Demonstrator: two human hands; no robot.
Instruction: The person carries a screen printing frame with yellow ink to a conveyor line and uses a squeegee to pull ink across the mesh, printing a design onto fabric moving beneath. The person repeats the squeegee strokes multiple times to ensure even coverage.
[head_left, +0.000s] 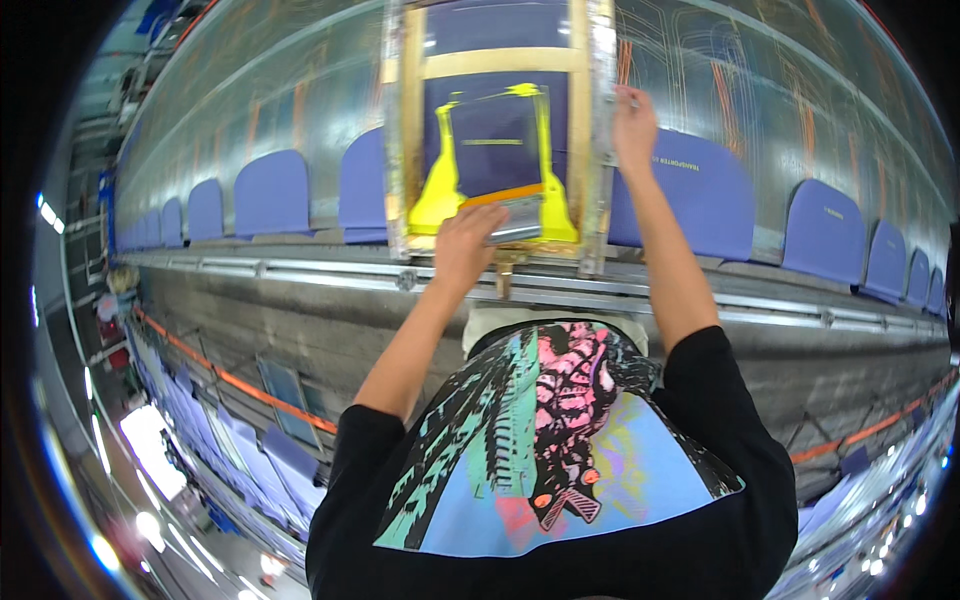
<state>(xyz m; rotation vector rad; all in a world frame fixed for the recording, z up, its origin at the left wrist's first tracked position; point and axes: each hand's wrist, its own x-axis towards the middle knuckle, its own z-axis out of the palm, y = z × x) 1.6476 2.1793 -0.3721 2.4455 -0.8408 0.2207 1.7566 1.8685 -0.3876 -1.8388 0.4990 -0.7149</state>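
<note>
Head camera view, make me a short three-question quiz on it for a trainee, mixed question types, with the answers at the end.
1. Multiple choice: which hand holds the grey tool with an orange edge?
A) Left only
B) Right only
C) Both

2. True or false: the right hand is at the left side of the frame.

3. Fill in the blank: the bright smears inside the frame are ____ in colour.

Key:
1. A: the left hand holds it.
2. False: the right hand is at the right side of the frame.
3. Yellow.
</note>
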